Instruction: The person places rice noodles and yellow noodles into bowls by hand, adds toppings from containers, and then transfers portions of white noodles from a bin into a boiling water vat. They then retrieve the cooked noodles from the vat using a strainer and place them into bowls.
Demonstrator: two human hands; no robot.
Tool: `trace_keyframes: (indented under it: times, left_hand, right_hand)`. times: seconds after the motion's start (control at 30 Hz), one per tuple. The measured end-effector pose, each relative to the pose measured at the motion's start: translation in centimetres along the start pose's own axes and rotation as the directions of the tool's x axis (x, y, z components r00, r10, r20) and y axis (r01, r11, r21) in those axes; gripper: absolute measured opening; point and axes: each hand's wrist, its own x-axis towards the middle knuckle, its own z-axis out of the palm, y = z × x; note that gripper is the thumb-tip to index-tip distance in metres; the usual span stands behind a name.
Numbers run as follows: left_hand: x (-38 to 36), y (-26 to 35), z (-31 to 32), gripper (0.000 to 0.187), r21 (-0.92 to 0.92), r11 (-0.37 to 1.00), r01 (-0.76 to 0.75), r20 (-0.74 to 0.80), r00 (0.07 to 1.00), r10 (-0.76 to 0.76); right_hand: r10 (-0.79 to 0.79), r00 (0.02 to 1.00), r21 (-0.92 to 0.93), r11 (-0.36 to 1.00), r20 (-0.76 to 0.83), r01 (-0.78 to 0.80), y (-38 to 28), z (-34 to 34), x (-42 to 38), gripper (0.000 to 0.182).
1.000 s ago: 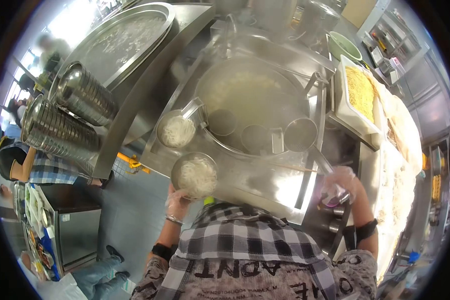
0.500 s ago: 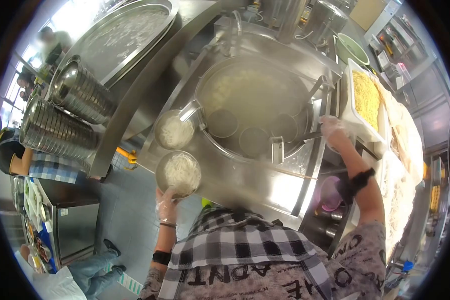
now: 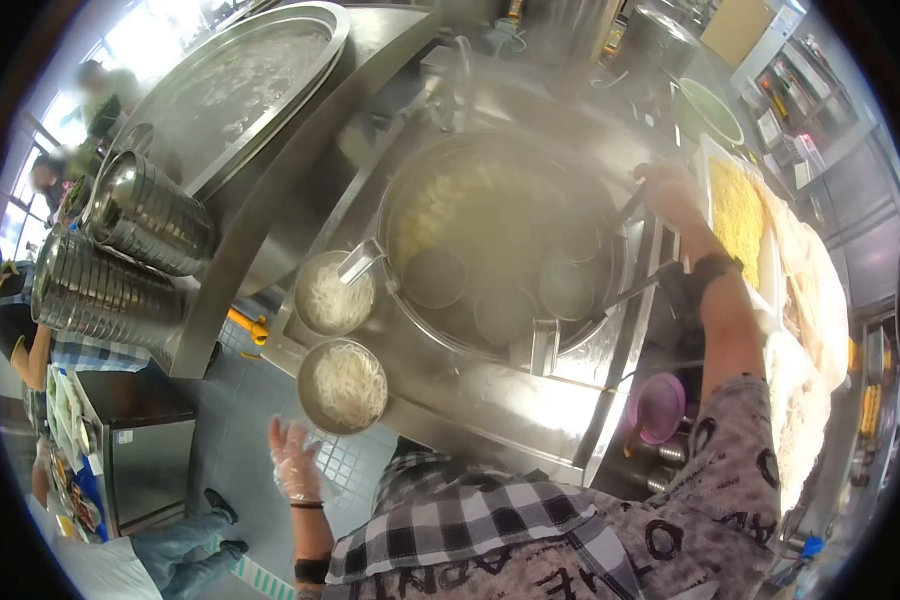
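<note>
My left hand [image 3: 295, 462], in a clear plastic glove, is apart from everything with its fingers spread. Just above it, a metal bowl of white noodles [image 3: 343, 387] sits at the counter's left edge. Behind that stands a second metal bowl of noodles [image 3: 336, 293], partly under a strainer handle [image 3: 359, 261]. My right hand [image 3: 673, 197] is closed around the handle of the noodle strainer at the pot's upper right; steam blurs the fingers. Several strainer baskets hang in cloudy water inside the big round pot [image 3: 388, 180], with pale pieces floating at its upper left.
Stacked metal bowls [image 3: 105, 285] stand at left below a wide water-filled pan [image 3: 235, 110]. To the right are a white tray of yellow noodles [image 3: 738, 215] and a pale cloth [image 3: 805, 290]. A pink container [image 3: 658, 408] sits below the counter. Other people [image 3: 25, 310] are at left.
My left hand has let go of the nearer noodle bowl and moved down and left. My right hand has gone from the lower right strainer's handle up to the one beyond it.
</note>
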Motion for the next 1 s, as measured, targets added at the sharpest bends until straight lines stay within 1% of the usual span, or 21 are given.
trace_keyframes:
  times: [0.03,0.1,0.13,0.2,0.27,0.3,0.37,0.4,0.43,0.5,0.57,0.6,0.63,0.67,0.7,0.77,0.8,0.87,0.9,0.97,1.0]
  left_hand:
    - [0.5,0.8,-0.5,0.062,-0.006,1.0,-0.006,-0.005,1.0,0.006]
    - [0.7,2.9,-0.4,0.057,0.078,0.963,-0.257,-0.13,0.955,0.265]
    - [0.5,4.2,0.1,0.057,0.08,0.964,-0.255,-0.13,0.956,0.264]
    - [0.0,8.8,3.7,0.054,0.211,0.887,-0.41,0.063,0.912,0.406]
    - [-0.4,10.5,8.0,0.054,0.117,0.882,-0.455,0.371,0.844,0.386]
    - [-1.9,12.2,11.4,0.053,0.031,0.897,-0.44,0.552,0.756,0.352]
    - [-4.0,12.3,17.7,0.046,-0.053,0.909,-0.413,0.807,0.518,0.283]
    - [-6.8,14.2,21.0,0.044,-0.167,0.964,-0.207,0.901,0.364,0.235]
    - [-8.5,15.0,24.0,0.047,0.107,0.978,-0.178,0.938,0.345,-0.04]
    - [-10.7,14.5,29.0,0.049,0.091,0.992,-0.086,0.993,0.077,-0.084]
    - [-11.5,12.5,34.1,0.049,0.253,0.891,0.378,0.957,-0.232,-0.173]
    - [-12.5,12.7,35.5,0.046,0.218,0.843,0.492,0.962,-0.256,-0.1]
    - [-13.4,12.9,36.6,0.044,0.187,0.779,0.598,0.962,-0.271,-0.023]
    - [-13.9,12.0,38.3,0.044,0.182,0.783,0.595,0.964,-0.266,-0.022]
    - [-13.8,10.6,40.2,0.041,0.163,0.746,0.645,0.974,-0.225,-0.019]
    - [-13.1,9.0,40.4,0.038,0.145,0.709,0.691,0.983,-0.184,-0.022]
    - [-12.8,9.0,39.4,0.039,0.135,0.7,0.701,0.982,-0.19,0.0]
    - [-12.0,9.5,36.9,0.042,0.122,0.7,0.704,0.98,-0.197,0.027]
    - [-11.9,10.6,35.0,0.04,0.13,0.718,0.683,0.983,-0.184,-0.003]
    - [-11.4,11.6,33.1,0.04,0.131,0.74,0.66,0.986,-0.166,-0.026]
    - [-10.9,11.8,32.6,0.034,0.13,0.843,0.521,0.986,-0.155,-0.056]
  right_hand:
    - [-0.006,1.0,0.002,1.0,-0.007,0.006,-0.6,-0.6,0.4,0.032]
    - [0.276,0.953,0.35,0.887,0.124,-0.302,-2.4,-2.2,0.8,0.031]
    - [0.276,0.953,0.349,0.887,0.126,-0.303,-2.3,-2.7,0.8,0.031]
    - [0.299,0.942,0.571,0.805,-0.155,-0.162,-1.9,-3.9,1.2,0.025]
    - [0.29,0.924,0.617,0.783,-0.251,-0.078,-1.1,-5.9,-0.3,0.022]
    - [0.277,0.896,0.649,0.761,-0.346,0.015,-0.7,-7.1,-1.4,0.02]
    - [0.392,0.784,0.687,0.724,-0.481,0.059,-0.9,-9.3,-5.1,0.016]
    - [0.456,0.731,0.708,0.704,-0.508,0.053,-1.5,-10.6,-7.5,0.015]
    - [0.516,0.672,0.729,0.682,-0.531,0.053,-2.5,-11.8,-9.8,0.014]
    - [0.655,0.597,0.81,0.586,-0.463,-0.015,-4.2,-13.0,-13.6,0.011]
    - [0.716,0.499,0.852,0.516,-0.487,0.092,-5.2,-12.4,-16.2,0.012]
    - [0.715,0.502,0.854,0.511,-0.486,0.099,-6.1,-12.1,-17.2,0.012]
    - [0.754,0.444,0.87,0.471,-0.484,0.15,-7.2,-11.8,-18.2,0.012]
    - [0.79,0.386,0.879,0.431,-0.477,0.203,-8.4,-11.7,-19.2,0.012]
    - [0.809,0.43,0.908,0.291,-0.402,0.301,-10.1,-12.0,-20.2,0.014]
    - [0.695,0.551,0.884,0.318,-0.463,0.342,-10.0,-9.6,-22.2,0.017]
    - [0.697,0.549,0.885,0.314,-0.461,0.345,-10.1,-8.6,-23.4,0.017]
    - [0.367,0.745,0.821,0.378,-0.557,0.428,-10.4,-7.3,-25.7,0.023]
    - [0.292,0.754,0.79,0.407,-0.589,0.459,-11.3,-7.5,-27.1,0.023]
    - [0.412,0.847,0.909,-0.096,-0.335,0.406,-13.4,-8.3,-28.2,0.026]
    - [0.405,0.848,0.906,-0.098,-0.342,0.413,-13.4,-8.6,-28.4,0.026]
